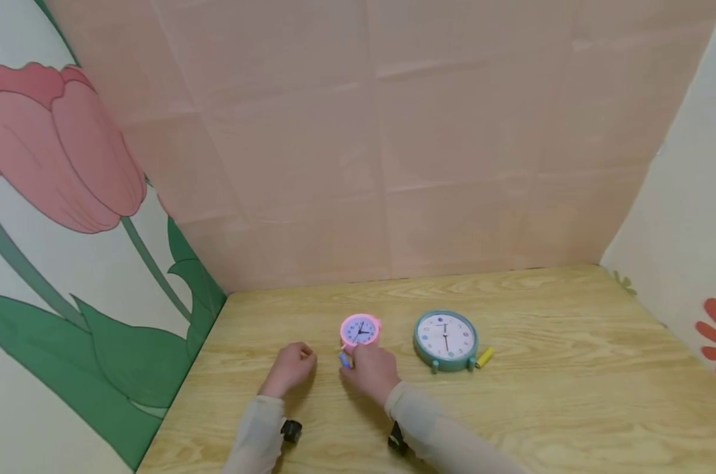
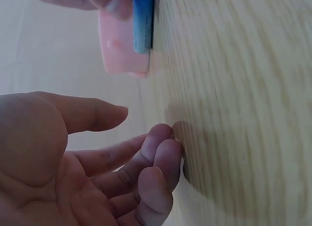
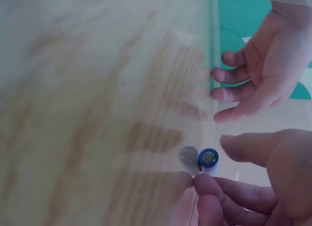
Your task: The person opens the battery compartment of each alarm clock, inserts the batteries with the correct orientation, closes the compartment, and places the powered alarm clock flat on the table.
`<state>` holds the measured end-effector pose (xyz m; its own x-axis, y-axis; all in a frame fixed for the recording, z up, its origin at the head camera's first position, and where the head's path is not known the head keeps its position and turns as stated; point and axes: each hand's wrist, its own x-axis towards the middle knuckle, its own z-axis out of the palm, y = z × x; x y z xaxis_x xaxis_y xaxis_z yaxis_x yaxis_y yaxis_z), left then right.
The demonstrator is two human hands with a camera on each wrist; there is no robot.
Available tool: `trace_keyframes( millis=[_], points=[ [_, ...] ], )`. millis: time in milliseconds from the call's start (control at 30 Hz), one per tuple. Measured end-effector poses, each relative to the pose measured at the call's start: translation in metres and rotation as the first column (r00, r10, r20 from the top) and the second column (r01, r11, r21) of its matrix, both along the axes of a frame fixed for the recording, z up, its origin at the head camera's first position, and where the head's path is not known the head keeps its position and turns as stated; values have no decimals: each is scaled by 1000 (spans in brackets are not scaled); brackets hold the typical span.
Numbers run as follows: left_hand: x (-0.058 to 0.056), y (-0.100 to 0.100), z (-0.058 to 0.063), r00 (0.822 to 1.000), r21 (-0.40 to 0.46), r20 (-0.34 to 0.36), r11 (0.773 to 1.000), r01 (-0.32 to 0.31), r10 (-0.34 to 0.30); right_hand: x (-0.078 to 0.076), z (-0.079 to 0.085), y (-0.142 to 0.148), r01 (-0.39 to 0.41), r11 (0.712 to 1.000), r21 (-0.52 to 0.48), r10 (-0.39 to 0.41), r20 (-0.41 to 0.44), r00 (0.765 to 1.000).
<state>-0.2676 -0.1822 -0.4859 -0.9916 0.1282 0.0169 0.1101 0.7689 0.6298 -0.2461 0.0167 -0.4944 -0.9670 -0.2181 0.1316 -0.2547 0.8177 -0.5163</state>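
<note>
A blue battery [image 1: 344, 360] lies on the wooden table just in front of a small pink alarm clock [image 1: 360, 328]. Around the battery is my right hand [image 1: 374, 370]; in the right wrist view the thumb and fingers stand on either side of the battery's round end [image 3: 208, 158], with a gap at the thumb. Whether a finger touches it, I cannot tell. To the left, my left hand [image 1: 291, 367] rests at the tabletop with loosely bent fingers and holds nothing. The left wrist view also shows the battery [image 2: 143, 26] beside the pink clock [image 2: 122, 46].
A larger teal alarm clock [image 1: 445, 340] lies face up to the right of the pink one. Beside its foot is a yellow battery [image 1: 485, 357]. The wooden table [image 1: 571, 368] meets a pinkish covered wall [image 1: 382, 145] behind and a flower-painted wall [image 1: 56, 158] at left.
</note>
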Motion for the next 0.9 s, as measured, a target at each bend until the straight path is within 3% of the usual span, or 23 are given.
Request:
trace_keyframes(
  millis=[233, 533, 667, 900],
  points=[
    [1, 14, -1, 999, -6, -27, 999, 39, -39, -2, -3, 10, -30, 1000, -6, 30, 52, 998],
    [0, 43, 2, 1000, 51, -20, 998, 22, -21, 5, 7, 41, -1, 999, 50, -7, 149, 989],
    [0, 54, 4, 1000, 94, -8, 995, 25, -25, 12, 11, 59, 17, 995, 95, -30, 131, 991],
    [1, 62, 4, 998, 93, -59, 996, 9, -3, 25, 12, 88, 31, 994, 100, -41, 96, 995]
  ],
)
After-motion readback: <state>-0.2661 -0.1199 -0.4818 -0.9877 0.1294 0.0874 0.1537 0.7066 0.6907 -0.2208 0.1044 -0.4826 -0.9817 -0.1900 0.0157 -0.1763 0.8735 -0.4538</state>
